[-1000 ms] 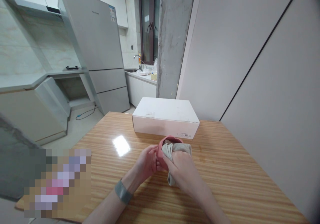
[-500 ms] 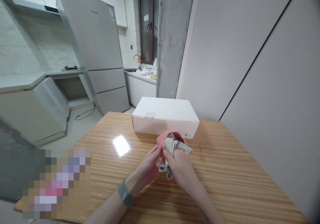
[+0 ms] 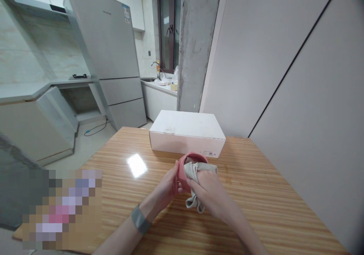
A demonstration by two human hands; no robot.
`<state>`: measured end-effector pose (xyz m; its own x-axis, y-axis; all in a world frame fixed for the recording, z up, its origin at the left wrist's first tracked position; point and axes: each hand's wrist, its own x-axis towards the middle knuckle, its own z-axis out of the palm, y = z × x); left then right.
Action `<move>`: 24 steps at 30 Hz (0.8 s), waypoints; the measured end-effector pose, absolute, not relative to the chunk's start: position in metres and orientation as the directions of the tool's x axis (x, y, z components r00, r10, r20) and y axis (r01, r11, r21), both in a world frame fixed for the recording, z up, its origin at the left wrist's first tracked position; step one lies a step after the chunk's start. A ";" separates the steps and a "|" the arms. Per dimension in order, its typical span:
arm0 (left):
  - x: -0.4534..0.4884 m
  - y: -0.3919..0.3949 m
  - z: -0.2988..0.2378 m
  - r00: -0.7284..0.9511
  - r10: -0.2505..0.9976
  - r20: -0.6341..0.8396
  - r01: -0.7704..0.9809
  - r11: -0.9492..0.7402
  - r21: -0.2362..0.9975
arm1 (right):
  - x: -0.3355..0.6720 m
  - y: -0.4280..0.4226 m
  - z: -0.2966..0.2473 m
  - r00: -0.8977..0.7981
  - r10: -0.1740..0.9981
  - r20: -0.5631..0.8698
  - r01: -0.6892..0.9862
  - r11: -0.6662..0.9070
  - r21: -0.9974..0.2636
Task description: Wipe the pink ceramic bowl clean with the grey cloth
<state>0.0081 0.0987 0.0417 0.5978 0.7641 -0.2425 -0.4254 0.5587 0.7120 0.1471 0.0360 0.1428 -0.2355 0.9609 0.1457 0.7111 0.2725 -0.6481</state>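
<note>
A pink cup [image 3: 191, 158] is held just above the wooden table [image 3: 267, 205], in front of a white box. My left hand [image 3: 166, 188] is wrapped around the cup's left side. A beige cloth [image 3: 196, 171] is gripped by my right hand [image 3: 212, 190], which presses it into the cup's mouth and over its rim. One end of the cloth hangs down below my right hand. A grey band sits on my left wrist.
A closed white cardboard box [image 3: 187, 133] lies on the table behind the cup. A blurred patch [image 3: 61, 207] covers the table's near left corner. A grey wall runs along the right edge. A fridge [image 3: 110, 54] and a kitchen counter stand beyond.
My right hand has shifted the cloth around inside the cup's mouth, and the cup has tilted slightly. Both hands stay at the same spot on the table.
</note>
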 end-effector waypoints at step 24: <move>0.009 0.091 0.051 0.552 0.821 -0.143 -0.508 0.467 0.724 | 0.150 0.037 0.144 -0.227 0.965 0.135 0.580 0.245 -0.777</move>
<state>0.0095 0.0914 0.0513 0.5520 0.8215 -0.1430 -0.5078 0.4672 0.7238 0.1501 0.0371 0.1444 -0.2266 0.9645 0.1354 0.5801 0.2453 -0.7768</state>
